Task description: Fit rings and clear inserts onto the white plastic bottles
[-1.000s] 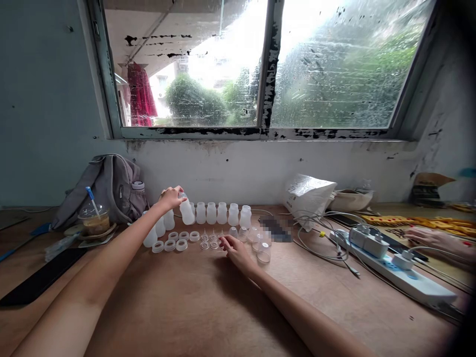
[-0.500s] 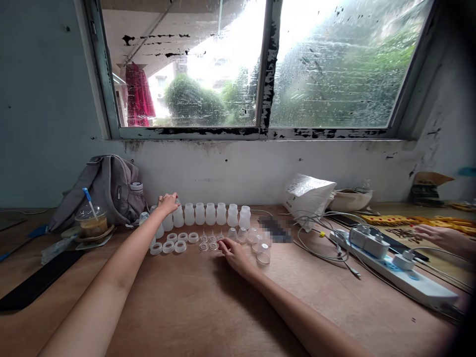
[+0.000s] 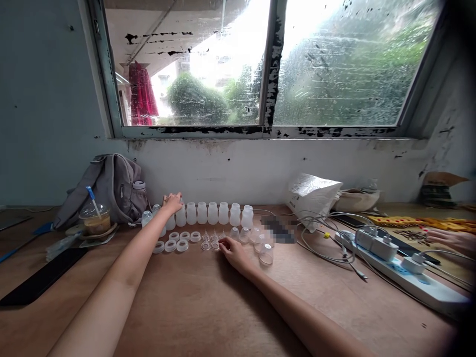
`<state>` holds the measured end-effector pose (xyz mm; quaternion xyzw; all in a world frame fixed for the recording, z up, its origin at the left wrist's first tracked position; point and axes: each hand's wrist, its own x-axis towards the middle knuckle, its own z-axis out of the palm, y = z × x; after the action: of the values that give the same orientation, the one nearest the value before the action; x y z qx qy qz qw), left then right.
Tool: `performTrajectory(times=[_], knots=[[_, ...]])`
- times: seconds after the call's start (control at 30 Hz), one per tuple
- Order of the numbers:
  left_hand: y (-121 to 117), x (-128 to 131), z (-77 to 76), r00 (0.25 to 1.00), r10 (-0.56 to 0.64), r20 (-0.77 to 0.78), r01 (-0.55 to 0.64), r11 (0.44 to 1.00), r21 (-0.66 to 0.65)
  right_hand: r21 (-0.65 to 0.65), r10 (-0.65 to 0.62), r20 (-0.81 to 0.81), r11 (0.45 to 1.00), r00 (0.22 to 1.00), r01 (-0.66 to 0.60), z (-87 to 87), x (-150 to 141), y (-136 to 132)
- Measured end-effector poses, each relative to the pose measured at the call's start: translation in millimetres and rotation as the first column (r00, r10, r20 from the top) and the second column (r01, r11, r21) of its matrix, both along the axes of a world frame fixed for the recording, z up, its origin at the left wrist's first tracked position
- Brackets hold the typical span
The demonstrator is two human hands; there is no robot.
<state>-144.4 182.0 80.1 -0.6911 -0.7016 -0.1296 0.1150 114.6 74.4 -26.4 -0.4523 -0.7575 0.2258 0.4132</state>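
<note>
Frosted baby bottles (image 3: 212, 214) stand in a row along the back. My left hand (image 3: 172, 204) is closed around the top of a baby bottle (image 3: 180, 217) in that row; the fingers hide part of it. Bottles with clear tops (image 3: 147, 218) stand to its left, partly behind my forearm. White collar rings (image 3: 182, 246) lie in front of the row. My right hand (image 3: 233, 252) rests low with fingers curled together beside the clear bottle nipples (image 3: 206, 243); whatever is in its fingertips is hidden. Clear dome caps (image 3: 266, 255) lie just to its right.
A grey backpack (image 3: 111, 191) and a drink cup (image 3: 95, 219) stand at left, behind a black flat case (image 3: 40, 277). To the right are a white bag (image 3: 314, 198), tangled cables (image 3: 316, 253) and a power strip (image 3: 416, 282). Another person's hand (image 3: 451, 240) is at the far right.
The view has shifted slightly, so most things sit a little further right. Both my hands stay at nearly the same places. The other person's hand has moved a little.
</note>
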Motion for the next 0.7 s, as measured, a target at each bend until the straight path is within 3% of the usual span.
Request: performTrajectory(times=[0.23, 0.43, 0.57, 0.7], knots=[[-3.3, -1.1, -0.6, 1.0, -0.021, 0.009, 0.021, 0.999, 0.037, -0.008, -0.069, -0.034, 0.998, 0.997, 0.068, -2.6, -3.2, 8.1], [-26.3, 9.9, -5.0, 0.998, -0.057, 0.02, 0.051, 0.975, 0.216, 0.016, -0.139, -0.022, 0.99, 0.99, 0.139, -6.9, -5.6, 12.5], [-72.7, 22.8, -33.3, 0.982, -0.184, -0.029, 0.186, 0.948, 0.259, 0.046, -0.255, -0.041, 0.965, 0.966, 0.257, -10.7, -1.8, 15.5], [-120.7, 27.4, -73.5, 0.965, -0.253, -0.066, 0.261, 0.935, 0.238, 0.017, -0.258, 0.043, 0.966, 0.965, 0.258, -11.3, 4.0, 17.9]])
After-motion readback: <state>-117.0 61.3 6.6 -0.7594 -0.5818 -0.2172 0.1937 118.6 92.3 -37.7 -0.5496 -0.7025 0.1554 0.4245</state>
